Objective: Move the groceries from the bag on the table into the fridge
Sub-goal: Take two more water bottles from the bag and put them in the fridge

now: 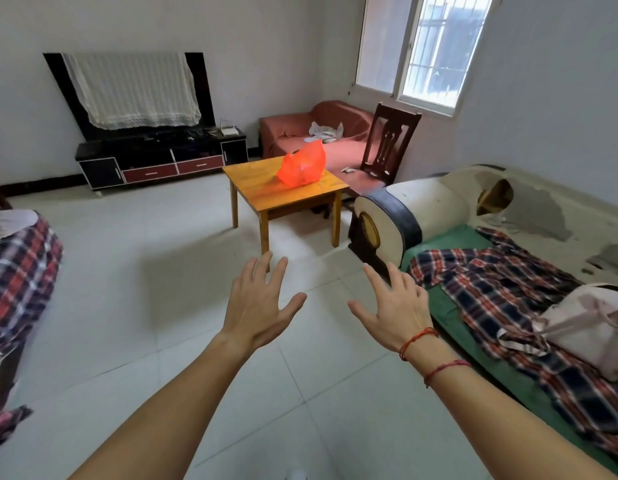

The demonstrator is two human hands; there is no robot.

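A bright red-orange plastic bag (303, 165) sits bunched on a small wooden table (262, 190) in the middle of the room, some way ahead of me. My left hand (257, 306) and my right hand (392, 308) are stretched out in front of me over the tiled floor, fingers spread, holding nothing. Both hands are well short of the table. The bag's contents are hidden. No fridge is in view.
A worn sofa (508, 244) with plaid cloth and a pale bag stands at the right. A dark wooden chair (387, 147) and a red couch (311, 133) are behind the table. A black TV stand (162, 161) lines the far wall. Plaid-covered furniture (16, 271) is at the left.
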